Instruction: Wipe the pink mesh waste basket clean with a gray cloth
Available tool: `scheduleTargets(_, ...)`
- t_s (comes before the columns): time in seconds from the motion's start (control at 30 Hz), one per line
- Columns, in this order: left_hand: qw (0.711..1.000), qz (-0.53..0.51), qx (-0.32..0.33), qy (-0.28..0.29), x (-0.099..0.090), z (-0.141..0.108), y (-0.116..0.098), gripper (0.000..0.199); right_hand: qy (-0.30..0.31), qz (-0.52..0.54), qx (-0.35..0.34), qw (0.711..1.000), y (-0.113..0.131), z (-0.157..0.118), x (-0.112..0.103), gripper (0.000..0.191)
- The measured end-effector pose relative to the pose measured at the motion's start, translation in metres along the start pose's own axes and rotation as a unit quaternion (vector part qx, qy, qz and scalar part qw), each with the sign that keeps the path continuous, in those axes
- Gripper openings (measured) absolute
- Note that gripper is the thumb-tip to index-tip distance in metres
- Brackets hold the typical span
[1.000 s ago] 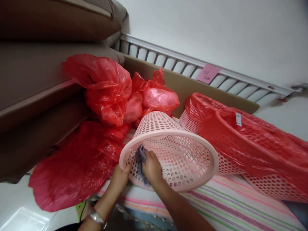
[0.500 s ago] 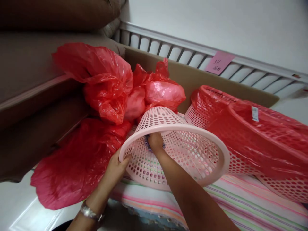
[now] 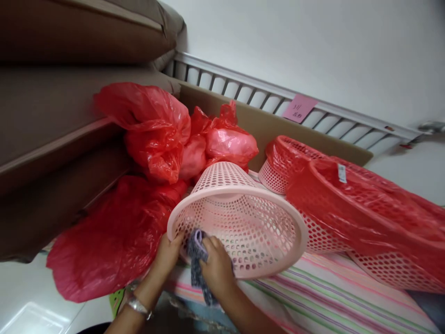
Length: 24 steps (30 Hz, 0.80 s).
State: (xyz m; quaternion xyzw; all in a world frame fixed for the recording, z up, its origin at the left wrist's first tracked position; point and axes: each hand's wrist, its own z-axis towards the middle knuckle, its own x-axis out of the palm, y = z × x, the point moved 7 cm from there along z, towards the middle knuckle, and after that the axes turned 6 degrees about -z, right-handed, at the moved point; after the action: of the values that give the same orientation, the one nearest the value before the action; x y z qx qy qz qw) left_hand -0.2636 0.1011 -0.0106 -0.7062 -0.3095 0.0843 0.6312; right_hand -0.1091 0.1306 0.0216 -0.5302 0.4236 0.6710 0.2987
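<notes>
Basket (pink mesh) lies tipped toward you; your left hand has its grip clamped on the left rim, your right hand on a grey cloth.

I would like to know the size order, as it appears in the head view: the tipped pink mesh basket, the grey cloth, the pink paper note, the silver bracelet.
Largest to smallest:
1. Tipped pink mesh basket
2. Grey cloth
3. Pink paper note
4. Silver bracelet
</notes>
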Motion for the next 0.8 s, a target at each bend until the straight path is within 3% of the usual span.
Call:
scheduleTargets(0.1,1.0,-0.01,-0.003,0.001,0.01,-0.014,0.011,0.038,0.011,-0.004,-0.008,1.0,-0.011,-0.022,-0.003,0.041)
scheduleTargets(0.17,0.999,-0.036,0.007,0.017,0.021,-0.022,0.016,0.039,0.012,-0.017,0.01,1.0,-0.022,-0.016,-0.004,0.043)
scheduleTargets(0.23,0.998,-0.049,0.008,0.027,0.029,-0.027,0.02,0.041,0.001,-0.041,0.035,0.999,-0.031,0.005,-0.005,0.046)
scheduleTargets(0.37,0.999,-0.046,0.0,0.017,0.03,-0.028,0.025,0.044,-0.035,-0.082,0.072,0.993,-0.039,0.074,-0.004,0.043)
scheduleTargets(0.53,0.999,-0.044,-0.009,0.017,0.029,-0.028,0.027,0.044,-0.092,-0.044,0.081,0.991,-0.049,0.146,-0.004,0.043)
scheduleTargets(0.67,0.999,-0.036,-0.01,0.013,0.032,-0.027,0.025,0.044,-0.079,-0.047,0.103,0.99,-0.061,0.167,0.001,0.042)
scheduleTargets(0.8,0.998,-0.056,0.012,0.007,0.033,-0.023,0.026,0.045,-0.058,-0.069,0.094,0.991,-0.06,0.159,0.0,0.041)
